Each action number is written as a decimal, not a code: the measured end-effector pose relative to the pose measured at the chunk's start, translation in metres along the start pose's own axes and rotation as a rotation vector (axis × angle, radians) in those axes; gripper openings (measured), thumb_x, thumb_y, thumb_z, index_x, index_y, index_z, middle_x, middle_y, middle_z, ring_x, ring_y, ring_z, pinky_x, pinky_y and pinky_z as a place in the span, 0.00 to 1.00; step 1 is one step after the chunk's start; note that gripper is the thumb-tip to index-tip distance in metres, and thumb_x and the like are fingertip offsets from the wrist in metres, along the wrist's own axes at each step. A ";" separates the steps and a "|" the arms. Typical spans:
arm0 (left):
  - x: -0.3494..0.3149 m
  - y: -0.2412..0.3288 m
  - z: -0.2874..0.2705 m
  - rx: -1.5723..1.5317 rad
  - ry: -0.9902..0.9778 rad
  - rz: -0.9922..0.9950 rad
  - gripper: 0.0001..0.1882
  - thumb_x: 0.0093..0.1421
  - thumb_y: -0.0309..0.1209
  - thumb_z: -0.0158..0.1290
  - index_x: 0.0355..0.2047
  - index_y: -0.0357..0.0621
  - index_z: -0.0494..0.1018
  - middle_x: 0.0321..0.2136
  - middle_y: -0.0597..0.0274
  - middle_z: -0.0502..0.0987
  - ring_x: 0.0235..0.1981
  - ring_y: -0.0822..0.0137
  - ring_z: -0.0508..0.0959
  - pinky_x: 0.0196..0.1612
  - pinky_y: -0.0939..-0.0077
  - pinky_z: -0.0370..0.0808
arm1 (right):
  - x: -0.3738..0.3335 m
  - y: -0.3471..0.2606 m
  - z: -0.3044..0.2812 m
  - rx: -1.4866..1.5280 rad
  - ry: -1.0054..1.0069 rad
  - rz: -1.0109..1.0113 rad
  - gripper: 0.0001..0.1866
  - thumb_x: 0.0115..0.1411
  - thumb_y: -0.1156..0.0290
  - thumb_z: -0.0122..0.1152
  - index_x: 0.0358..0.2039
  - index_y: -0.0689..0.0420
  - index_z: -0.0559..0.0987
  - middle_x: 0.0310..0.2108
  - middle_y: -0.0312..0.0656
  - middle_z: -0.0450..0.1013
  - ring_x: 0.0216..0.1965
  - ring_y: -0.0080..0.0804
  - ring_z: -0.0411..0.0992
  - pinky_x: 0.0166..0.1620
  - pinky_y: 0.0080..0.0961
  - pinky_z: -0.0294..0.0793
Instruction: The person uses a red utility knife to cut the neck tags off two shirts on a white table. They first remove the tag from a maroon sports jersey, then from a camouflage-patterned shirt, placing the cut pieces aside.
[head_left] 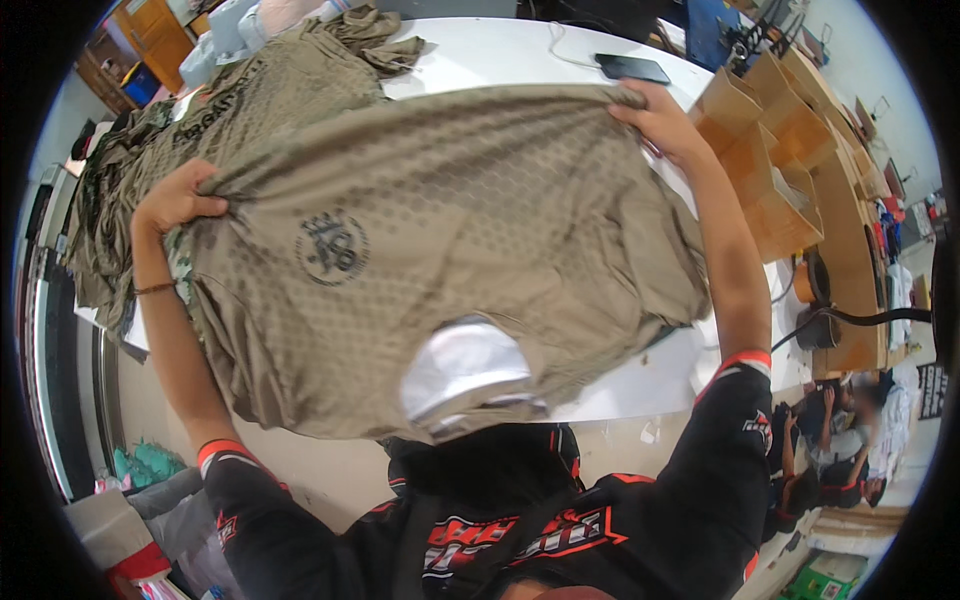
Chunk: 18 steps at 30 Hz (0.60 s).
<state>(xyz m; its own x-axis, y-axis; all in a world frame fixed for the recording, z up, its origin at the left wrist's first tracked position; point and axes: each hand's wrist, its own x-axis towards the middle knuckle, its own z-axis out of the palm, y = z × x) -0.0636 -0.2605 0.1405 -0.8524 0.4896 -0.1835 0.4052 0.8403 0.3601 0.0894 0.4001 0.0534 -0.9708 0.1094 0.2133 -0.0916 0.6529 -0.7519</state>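
A khaki-brown T-shirt [520, 230] with a dotted pattern and a dark round emblem is stretched between my two hands, its neck opening toward me. My left hand [180, 200] pinches the cloth at the shirt's far left corner. At the far right corner, my right hand [660, 120] grips the edge, with the arm reaching forward. The near part of the shirt hangs past the front edge of the white table [620, 390]. Pale inner cloth shows inside the collar.
More brown printed shirts [260, 110] lie heaped on the table's left. A dark phone [632, 68] rests beyond my right hand, near a white cable. Open cardboard boxes [770, 150] stand along the right side. Several people [830, 440] are at the far right.
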 end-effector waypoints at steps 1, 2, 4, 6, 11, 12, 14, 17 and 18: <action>0.009 -0.012 -0.006 -0.023 -0.004 -0.029 0.29 0.50 0.35 0.73 0.50 0.38 0.77 0.45 0.57 0.75 0.49 0.61 0.74 0.54 0.66 0.70 | 0.012 0.001 0.005 -0.051 0.013 -0.108 0.24 0.61 0.62 0.70 0.52 0.64 0.79 0.41 0.42 0.79 0.43 0.28 0.74 0.46 0.25 0.72; 0.014 -0.018 -0.007 -0.045 -0.011 -0.067 0.29 0.50 0.34 0.73 0.51 0.38 0.77 0.45 0.57 0.75 0.49 0.61 0.74 0.54 0.65 0.71 | 0.021 -0.008 0.015 -0.158 -0.004 -0.251 0.21 0.62 0.63 0.70 0.50 0.63 0.78 0.37 0.38 0.78 0.37 0.22 0.74 0.38 0.20 0.73; 0.042 -0.009 0.015 0.026 0.000 -0.145 0.28 0.51 0.34 0.73 0.50 0.38 0.77 0.47 0.57 0.76 0.50 0.59 0.75 0.55 0.63 0.71 | 0.032 -0.004 0.014 -0.061 -0.038 0.018 0.24 0.64 0.58 0.69 0.52 0.63 0.78 0.36 0.39 0.78 0.38 0.24 0.75 0.41 0.23 0.74; 0.049 0.004 0.019 0.096 0.082 -0.124 0.27 0.52 0.34 0.72 0.50 0.38 0.77 0.50 0.56 0.76 0.53 0.58 0.75 0.57 0.62 0.70 | 0.045 0.029 -0.008 -0.282 0.213 -0.111 0.20 0.62 0.58 0.67 0.48 0.58 0.82 0.41 0.52 0.82 0.45 0.46 0.79 0.47 0.37 0.77; -0.011 0.057 0.043 0.150 0.439 0.243 0.26 0.52 0.30 0.70 0.50 0.38 0.77 0.56 0.49 0.75 0.58 0.52 0.75 0.60 0.60 0.69 | 0.025 0.085 -0.012 -0.631 0.194 0.176 0.23 0.61 0.54 0.66 0.51 0.57 0.82 0.44 0.56 0.81 0.48 0.53 0.78 0.53 0.41 0.77; -0.027 0.072 0.050 0.137 0.438 0.303 0.26 0.51 0.29 0.70 0.50 0.39 0.77 0.53 0.49 0.77 0.55 0.52 0.76 0.58 0.61 0.70 | 0.018 0.095 -0.008 -0.696 0.220 0.120 0.23 0.61 0.55 0.66 0.51 0.57 0.82 0.44 0.57 0.81 0.48 0.54 0.78 0.53 0.41 0.77; -0.057 0.101 0.068 0.107 0.424 0.422 0.26 0.49 0.25 0.70 0.50 0.41 0.79 0.47 0.50 0.81 0.50 0.53 0.80 0.55 0.63 0.73 | -0.003 0.115 0.000 -0.818 0.265 0.013 0.24 0.61 0.55 0.65 0.51 0.58 0.82 0.44 0.58 0.80 0.48 0.54 0.78 0.54 0.42 0.76; -0.117 0.141 0.102 -0.057 0.315 0.355 0.18 0.49 0.21 0.68 0.42 0.39 0.82 0.34 0.53 0.83 0.36 0.58 0.83 0.43 0.70 0.77 | -0.009 0.115 0.004 -0.663 0.228 0.145 0.19 0.62 0.61 0.63 0.48 0.60 0.82 0.42 0.60 0.80 0.46 0.57 0.78 0.52 0.43 0.76; -0.131 0.152 0.112 -0.099 0.348 0.365 0.15 0.49 0.20 0.67 0.39 0.38 0.82 0.31 0.54 0.83 0.34 0.60 0.83 0.41 0.71 0.77 | -0.008 0.120 0.001 -0.642 0.209 0.145 0.18 0.63 0.62 0.62 0.47 0.61 0.82 0.41 0.60 0.80 0.45 0.58 0.78 0.52 0.44 0.76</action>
<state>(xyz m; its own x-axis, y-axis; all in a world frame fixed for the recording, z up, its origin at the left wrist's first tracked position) 0.1466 -0.1705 0.1168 -0.7275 0.6266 0.2793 0.6781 0.5949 0.4316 0.0863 0.4773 -0.0392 -0.8943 0.3295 0.3026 0.2481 0.9282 -0.2774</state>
